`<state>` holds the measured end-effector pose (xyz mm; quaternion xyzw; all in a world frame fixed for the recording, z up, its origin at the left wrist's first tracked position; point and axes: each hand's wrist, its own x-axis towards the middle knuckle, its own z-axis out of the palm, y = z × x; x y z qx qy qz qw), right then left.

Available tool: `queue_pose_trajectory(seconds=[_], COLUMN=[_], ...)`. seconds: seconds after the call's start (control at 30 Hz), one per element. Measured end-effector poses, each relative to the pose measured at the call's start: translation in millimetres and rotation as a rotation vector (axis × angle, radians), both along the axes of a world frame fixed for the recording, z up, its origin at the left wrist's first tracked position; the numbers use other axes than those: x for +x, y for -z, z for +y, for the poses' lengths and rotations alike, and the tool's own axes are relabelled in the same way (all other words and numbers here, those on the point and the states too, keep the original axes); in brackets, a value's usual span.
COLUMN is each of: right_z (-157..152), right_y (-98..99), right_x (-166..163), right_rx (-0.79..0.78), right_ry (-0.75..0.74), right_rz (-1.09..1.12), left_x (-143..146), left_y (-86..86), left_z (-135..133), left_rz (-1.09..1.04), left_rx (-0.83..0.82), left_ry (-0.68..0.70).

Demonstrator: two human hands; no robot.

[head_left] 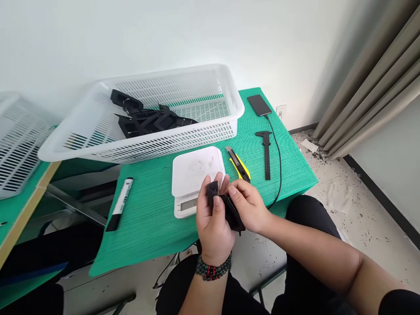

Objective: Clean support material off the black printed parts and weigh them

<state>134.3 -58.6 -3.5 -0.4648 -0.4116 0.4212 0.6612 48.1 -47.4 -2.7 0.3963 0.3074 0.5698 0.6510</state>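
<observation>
Over the table's front edge, my left hand [215, 225] is closed around a black, frame-like molded part [232, 215], its thumb pressed on the near side. My right hand [251, 208] pinches the same part from the right, fingertips at its upper edge. Much of the part is hidden by my fingers. Just behind my hands sits a white digital scale [197, 168], its display partly covered by my left fingers. A yellow and black utility knife [240, 165] lies beyond my right hand, blade end pointing away.
A white plastic basket [177, 142] holds several black parts [154, 118]. On the green cloth [147, 210] lie a marker [120, 203], a black caliper [266, 155] and a phone [259, 105] with a cable [278, 164]. Another basket [19, 140] stands left. Black scraps litter the floor.
</observation>
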Motion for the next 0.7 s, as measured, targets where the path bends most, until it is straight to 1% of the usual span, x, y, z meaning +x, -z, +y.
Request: queue_pose_trajectory(seconds=[0.07, 0.23, 0.37, 0.5, 0.7], right_z=[-0.8, -4.4, -7.0, -6.2, -5.0], right_y=[-0.2, -2.0, -1.8, -3.2, -8.3], right_x=[1.5, 4.5, 2.5, 4.3, 9.8], right_rx=[-0.010, 0.024, -0.019, -0.098, -0.197], right_ry=[0.002, -0.135, -0.097, -0.125, -0.245], right_rz=[-0.041, -0.178, -0.390, -0.540, -0.575], left_x=[-0.4, -0.8, -0.5, -1.6, -6.3], left_y=[0.8, -1.3, -4.9, -3.6, -2.3], left_z=[4.8, 12.0, 11.9, 13.5, 22.5], left_rz=[0.011, 0.055, 0.029, 0.000, -0.009], left_rx=[-0.038, -0.074, -0.073, -0.087, -0.122], left_ry=[-0.001, -0.091, -0.143, -0.101, -0.018])
